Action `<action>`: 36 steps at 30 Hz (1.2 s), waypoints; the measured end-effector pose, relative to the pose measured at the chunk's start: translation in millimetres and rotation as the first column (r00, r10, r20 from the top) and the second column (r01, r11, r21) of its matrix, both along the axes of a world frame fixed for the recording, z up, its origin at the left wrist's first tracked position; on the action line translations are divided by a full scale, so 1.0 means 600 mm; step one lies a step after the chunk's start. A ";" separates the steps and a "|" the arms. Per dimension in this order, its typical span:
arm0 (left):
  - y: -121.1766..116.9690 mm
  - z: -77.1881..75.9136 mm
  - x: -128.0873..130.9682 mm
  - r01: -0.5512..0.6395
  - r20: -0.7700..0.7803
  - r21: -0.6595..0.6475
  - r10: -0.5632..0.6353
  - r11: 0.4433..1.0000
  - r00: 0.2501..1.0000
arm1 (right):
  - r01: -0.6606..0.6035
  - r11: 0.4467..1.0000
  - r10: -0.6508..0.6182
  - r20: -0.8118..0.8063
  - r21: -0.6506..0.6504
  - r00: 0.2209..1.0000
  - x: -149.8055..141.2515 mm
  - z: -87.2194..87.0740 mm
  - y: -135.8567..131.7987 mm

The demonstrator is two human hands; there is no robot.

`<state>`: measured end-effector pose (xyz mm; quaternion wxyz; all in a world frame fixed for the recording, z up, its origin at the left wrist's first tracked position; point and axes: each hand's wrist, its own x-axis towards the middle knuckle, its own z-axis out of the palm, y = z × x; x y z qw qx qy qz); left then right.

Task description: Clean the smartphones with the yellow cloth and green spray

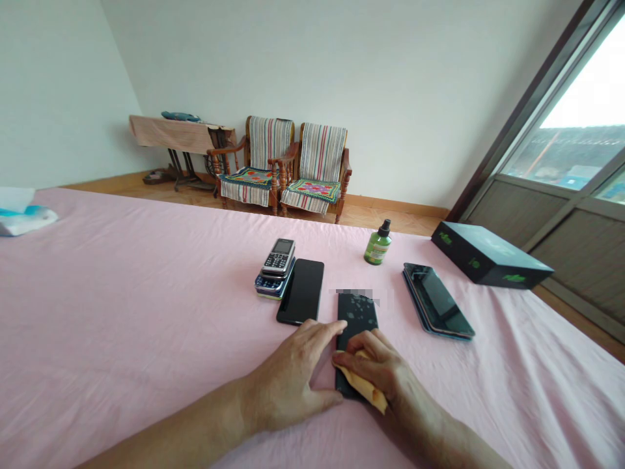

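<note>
A dark smartphone (359,311) lies flat on the pink sheet, with wet drops or spots on its upper part. My right hand (375,365) grips a folded yellow cloth (364,385) and presses it on the phone's lower half. Along the phone's left edge rests my left hand (297,371), thumb and fingers apart, fingertips at its side. Just left of it lies another black smartphone (303,291). Beside that, a silver keypad phone (278,256) sits on a small stack with a blue phone (271,284). The lower part of the phone under the cloth is partly hidden.
A green spray bottle (378,244) stands beyond the phones. To the right are stacked dark devices (438,301) and a black box (491,254). A tissue pack (27,218) lies far left on the pink sheet (146,312). Two wooden chairs (319,156) stand against the wall.
</note>
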<state>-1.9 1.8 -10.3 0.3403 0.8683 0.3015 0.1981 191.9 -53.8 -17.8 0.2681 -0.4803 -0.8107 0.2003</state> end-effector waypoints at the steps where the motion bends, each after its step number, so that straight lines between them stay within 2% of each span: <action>1: 0.001 0.002 0.000 0.013 -0.002 0.007 -0.013 1.000 1.000 | -0.004 1.000 0.004 -0.004 0.000 1.000 -0.001 0.001 -0.002; 13: 0.003 0.016 -0.003 0.064 -0.059 -0.006 -0.064 0.998 0.996 | -0.078 0.997 0.078 0.002 -0.007 0.997 0.003 -0.008 -0.023; 20: 0.003 0.013 -0.002 0.077 -0.064 0.005 -0.076 0.997 0.995 | -0.149 0.988 0.151 -0.086 0.033 0.985 0.014 -0.009 -0.030; 26: 0.003 0.010 -0.004 0.065 -0.058 0.005 -0.065 0.998 0.996 | -0.145 0.987 0.153 -0.115 0.076 0.982 0.023 -0.003 -0.031; 36: 0.002 0.008 -0.001 0.065 -0.041 0.055 -0.063 0.996 0.997 | -0.118 0.992 0.121 -0.086 0.041 0.989 0.043 0.006 -0.036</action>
